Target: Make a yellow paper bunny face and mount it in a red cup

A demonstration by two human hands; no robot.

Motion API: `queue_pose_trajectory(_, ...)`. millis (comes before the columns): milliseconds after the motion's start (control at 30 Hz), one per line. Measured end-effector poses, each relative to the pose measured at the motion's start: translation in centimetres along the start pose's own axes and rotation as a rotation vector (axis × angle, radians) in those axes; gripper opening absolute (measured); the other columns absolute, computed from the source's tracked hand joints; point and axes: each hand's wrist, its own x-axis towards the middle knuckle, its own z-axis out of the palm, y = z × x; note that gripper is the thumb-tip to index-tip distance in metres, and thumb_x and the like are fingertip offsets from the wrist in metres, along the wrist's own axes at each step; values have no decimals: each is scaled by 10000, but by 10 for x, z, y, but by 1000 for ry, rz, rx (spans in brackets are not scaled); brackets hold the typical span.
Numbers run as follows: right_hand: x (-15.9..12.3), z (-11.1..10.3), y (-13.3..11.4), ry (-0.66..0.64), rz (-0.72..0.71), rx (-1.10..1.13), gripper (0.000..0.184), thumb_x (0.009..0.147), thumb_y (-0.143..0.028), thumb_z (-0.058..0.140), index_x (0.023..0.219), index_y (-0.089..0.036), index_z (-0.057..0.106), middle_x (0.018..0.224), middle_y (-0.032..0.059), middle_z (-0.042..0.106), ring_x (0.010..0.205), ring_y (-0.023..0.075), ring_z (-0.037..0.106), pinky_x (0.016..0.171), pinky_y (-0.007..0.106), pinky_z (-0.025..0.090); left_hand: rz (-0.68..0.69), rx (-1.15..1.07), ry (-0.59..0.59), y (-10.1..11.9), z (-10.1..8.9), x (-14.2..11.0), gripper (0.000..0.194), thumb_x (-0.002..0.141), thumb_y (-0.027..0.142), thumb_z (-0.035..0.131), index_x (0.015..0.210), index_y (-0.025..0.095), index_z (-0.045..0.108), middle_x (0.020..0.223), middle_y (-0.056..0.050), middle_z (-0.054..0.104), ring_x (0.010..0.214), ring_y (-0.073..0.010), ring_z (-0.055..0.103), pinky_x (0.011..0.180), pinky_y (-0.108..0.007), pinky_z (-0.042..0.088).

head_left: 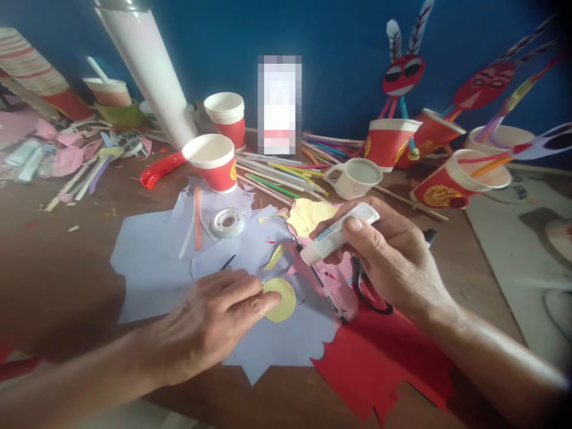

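My left hand (227, 319) is closed on the edge of a yellow paper circle (286, 302), the thumb lying on top of it. The circle is just above or on pale lilac paper (147, 256); I cannot tell which. My right hand (386, 244) grips a white glue stick (342, 232) with blue print, tilted with its lower end toward the circle. Below the glue stick lie a pen (324, 286), pink paper scraps (346, 292) and black-handled scissors (370, 292), partly hidden. A small yellow strip (275, 257) with dark marks sits beyond the circle.
Red paper (375, 363) lies at front right. Behind are a tape roll (228, 222), a paper cup (210, 164), a red-handled tool (161, 170), colored sticks (277, 173) and a white mug (355, 179). Cups with paper figures (404, 75) stand at back right, scraps (67, 155) at left.
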Motion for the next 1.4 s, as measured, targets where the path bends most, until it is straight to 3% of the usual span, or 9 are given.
queue_pose_trajectory(367,-1,0,-3,-76,17,44,131,876,-307,609,838,-182,596,641,-39,586,551,79,554,507,179,456,188,272,-226,5,-5,12,209,846,17,459,865,141,627,723,-24,579,659,-177,504,582,-335,374)
queue_pose_trajectory(567,1,-1,0,-82,22,28,205,819,-372,675,818,-185,589,626,-32,599,531,94,560,487,196,455,185,205,-152,7,-1,12,255,859,24,422,806,134,646,673,-23,572,606,-164,511,550,-323,364)
queue_pose_trajectory(633,1,-2,1,-80,37,9,226,820,-396,671,808,-185,589,620,-30,595,533,100,569,480,200,446,18,24,-81,6,0,12,231,876,70,448,822,148,659,680,-15,581,601,-141,519,554,-295,379)
queue_pose_trajectory(800,1,-3,0,-77,61,24,222,863,-412,616,830,-192,606,665,-23,616,546,93,579,493,197,446,-795,-993,-52,0,0,18,214,853,313,550,734,161,641,533,51,433,437,-56,344,415,-194,277)
queue_pose_trajectory(933,2,-4,1,-69,59,36,212,883,-401,596,832,-196,613,681,-26,612,557,85,562,521,198,455,-1004,-1354,-1,-6,0,21,216,763,346,650,693,145,618,543,61,412,428,-26,259,409,-177,221)
queue_pose_trajectory(1067,1,-5,2,-77,59,47,206,888,-404,590,843,-205,620,700,-26,623,573,86,570,534,196,458,-854,-938,11,-3,-8,19,226,844,351,574,748,158,642,564,42,450,481,-64,372,442,-197,286)
queue_pose_trajectory(1233,1,-4,2,-73,59,79,196,878,-396,606,845,-204,628,707,-21,641,555,82,568,525,188,464,-155,-17,87,14,-9,11,127,859,97,524,835,157,634,695,-1,562,607,-119,510,559,-259,391)
queue_pose_trajectory(1300,1,-4,2,-77,57,85,192,874,-393,612,838,-204,627,698,-25,641,557,83,571,533,184,472,-13,134,-26,21,-1,8,162,855,60,498,819,154,625,681,-2,541,614,-143,507,572,-291,394)
queue_pose_trajectory(1400,1,-3,2,-76,57,59,202,870,-400,613,832,-202,622,683,-23,639,550,89,569,523,187,469,22,178,-106,28,10,6,167,872,102,483,772,168,600,680,-3,532,624,-167,512,568,-314,396)
